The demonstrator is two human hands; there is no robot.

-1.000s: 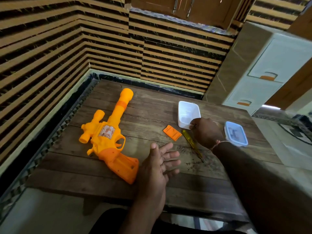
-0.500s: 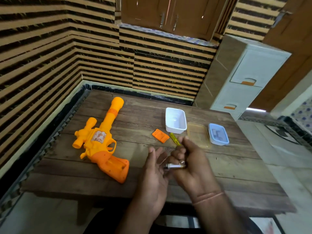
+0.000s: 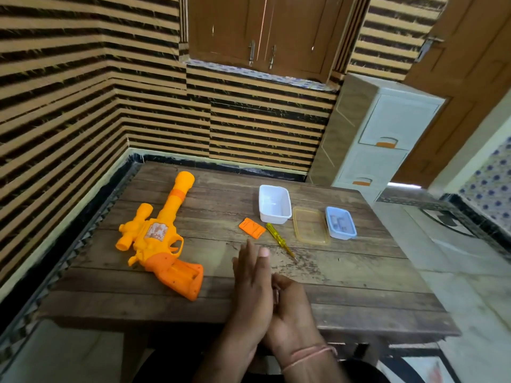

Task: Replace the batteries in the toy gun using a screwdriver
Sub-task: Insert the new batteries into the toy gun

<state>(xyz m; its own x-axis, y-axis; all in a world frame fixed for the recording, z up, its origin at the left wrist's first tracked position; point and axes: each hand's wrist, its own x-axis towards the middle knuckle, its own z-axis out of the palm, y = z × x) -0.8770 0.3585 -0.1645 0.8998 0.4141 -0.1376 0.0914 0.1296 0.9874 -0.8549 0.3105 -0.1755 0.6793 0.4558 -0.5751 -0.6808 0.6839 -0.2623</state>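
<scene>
The toy gun (image 3: 159, 239) lies at my left on the wooden table (image 3: 359, 277), grip toward me. My left hand (image 3: 250, 288) is flat, fingers straight, pressed against my right hand (image 3: 290, 308), which curls round something I cannot make out. Beyond them lie the orange battery cover (image 3: 251, 228), the yellow screwdriver (image 3: 279, 239), a white tub (image 3: 274, 203), a clear lid (image 3: 311, 225) and a blue tub (image 3: 340, 223).

A white rectangular plastic tub (image 3: 274, 203) stands near the far edge of the brown plank worktop (image 3: 359, 272), a clear amber plastic lid (image 3: 310, 225) lies flat just beside it toward the right edge, and a white plastic drawer cabinet (image 3: 384, 139) stands beyond the far right corner.
</scene>
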